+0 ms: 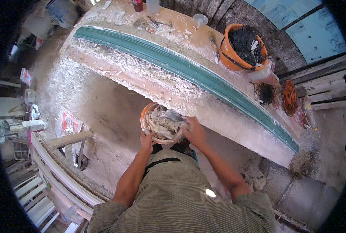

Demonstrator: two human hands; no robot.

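Note:
Close in front of my body is an orange bucket (143, 115) with a whitish, crusted rim. Broken white plaster scraps (160, 123) fill it. My left hand (146, 140) is closed on the bucket's near left rim. Over the right side of the bucket, my right hand (193, 131) grips a grey, flat-bladed scraper (173, 115); the blade points left above the scraps and is blurred. The bucket stands just off the near edge of a long workbench (235, 120).
A long green moulding (157, 58) runs diagonally along the bench, with white plaster crumbs (142, 72) beside it. Behind it stands an orange bucket of black fibres (244, 46). An orange container (290, 98) lies farther right. At left are white moulding strips (60, 167) and a wooden stand (72, 139).

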